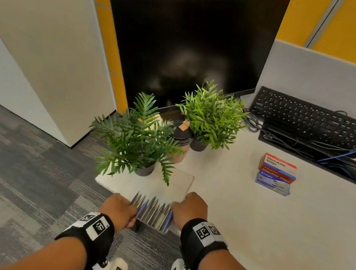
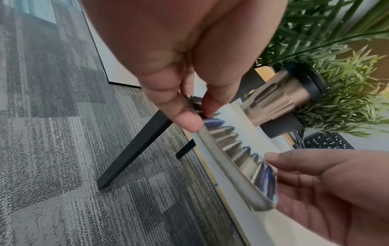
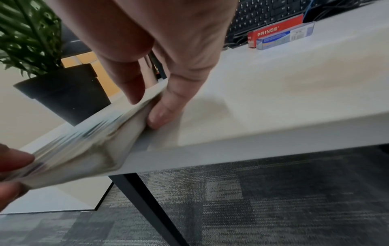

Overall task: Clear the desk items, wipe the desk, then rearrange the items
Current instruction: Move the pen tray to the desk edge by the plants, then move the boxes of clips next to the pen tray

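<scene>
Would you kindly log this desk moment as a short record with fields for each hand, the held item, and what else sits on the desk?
left hand: grips the left end of the pen pack
right hand: grips the right end of the same pack
pen pack: clear, at the desk's near-left edge, partly overhanging
desk: white top
potted plants: one near, one farther
cup: between the plants
clip boxes: stacked, mid-desk
keyboard: leaning against the rear partition
monitor: screen dark

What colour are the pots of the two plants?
Both pots are black; the right wrist view shows the near one best.
</scene>
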